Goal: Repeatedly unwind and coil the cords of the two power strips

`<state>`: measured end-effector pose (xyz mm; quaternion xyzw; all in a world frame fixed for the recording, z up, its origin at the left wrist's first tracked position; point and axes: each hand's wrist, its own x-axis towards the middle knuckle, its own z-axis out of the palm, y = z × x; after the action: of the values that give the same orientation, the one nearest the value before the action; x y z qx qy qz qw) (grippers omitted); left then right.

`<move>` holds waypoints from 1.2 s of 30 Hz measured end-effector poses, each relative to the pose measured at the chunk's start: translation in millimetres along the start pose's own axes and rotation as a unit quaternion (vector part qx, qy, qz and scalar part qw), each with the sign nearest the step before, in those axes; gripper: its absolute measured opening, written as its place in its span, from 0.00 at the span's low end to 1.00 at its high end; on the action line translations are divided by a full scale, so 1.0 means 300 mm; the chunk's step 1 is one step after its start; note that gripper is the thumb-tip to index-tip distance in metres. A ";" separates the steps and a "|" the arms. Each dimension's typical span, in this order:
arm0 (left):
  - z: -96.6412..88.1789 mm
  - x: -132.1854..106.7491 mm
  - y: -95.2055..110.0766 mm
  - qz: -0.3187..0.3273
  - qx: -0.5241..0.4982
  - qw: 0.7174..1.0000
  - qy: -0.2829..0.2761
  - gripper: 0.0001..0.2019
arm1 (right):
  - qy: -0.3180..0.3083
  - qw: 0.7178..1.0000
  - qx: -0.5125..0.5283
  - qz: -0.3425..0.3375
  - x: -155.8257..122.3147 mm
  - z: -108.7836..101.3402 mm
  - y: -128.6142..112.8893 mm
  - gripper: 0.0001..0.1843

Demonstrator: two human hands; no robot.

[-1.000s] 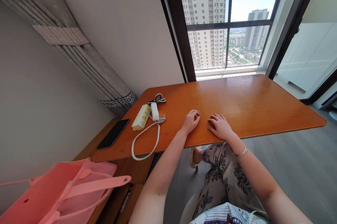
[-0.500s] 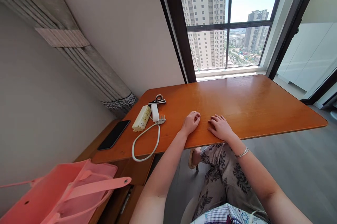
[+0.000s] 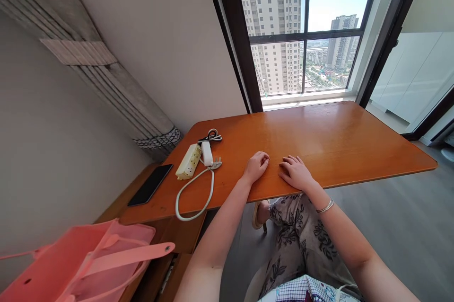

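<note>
My left hand [image 3: 257, 166] rests on the brown wooden table [image 3: 319, 136] near its front edge, fingers loosely curved and nothing held. A short gap to the right, my right hand [image 3: 295, 171] lies palm down on the tabletop with its fingers spread. Left of my hands is a cream power strip [image 3: 189, 162], and beside it a white adapter [image 3: 206, 154]. A white cable [image 3: 177, 202] loops over the front edge from a grey plug [image 3: 215, 164]. Behind them lies a small bundle of dark and white cords [image 3: 213, 136]. Neither hand touches these.
A black phone-like slab [image 3: 150, 185] lies at the table's left side. An open pink bag [image 3: 117, 259] stands at the lower left on a brown wooden surface. A curtain [image 3: 142, 112] hangs by the wall, and a window [image 3: 305, 65] is behind the table.
The whole view has shifted very slightly, so the table and its things appear a little further left. Both hands stay in the same resting place.
</note>
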<state>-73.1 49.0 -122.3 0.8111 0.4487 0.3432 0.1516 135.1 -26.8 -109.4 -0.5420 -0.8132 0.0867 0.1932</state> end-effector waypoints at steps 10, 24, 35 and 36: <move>-0.004 -0.002 0.001 -0.004 -0.005 1.000 -0.004 0.06 | -0.007 1.000 0.003 0.007 -0.001 -0.005 -0.007 0.23; -0.008 -0.002 0.001 -0.007 0.006 1.000 -0.011 0.05 | -0.002 1.000 -0.005 0.001 -0.002 0.004 -0.002 0.23; -0.006 0.002 -0.003 -0.010 0.015 1.000 -0.012 0.06 | 0.003 1.000 -0.003 -0.003 0.000 0.008 0.003 0.23; -0.006 0.002 -0.003 -0.010 0.015 1.000 -0.013 0.06 | 0.002 1.000 -0.002 -0.002 0.000 0.007 0.003 0.23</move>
<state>-74.7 50.0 -121.3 0.8132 0.4600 0.3240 0.1487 134.9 -26.3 -111.7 -0.5407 -0.8144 0.0830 0.1939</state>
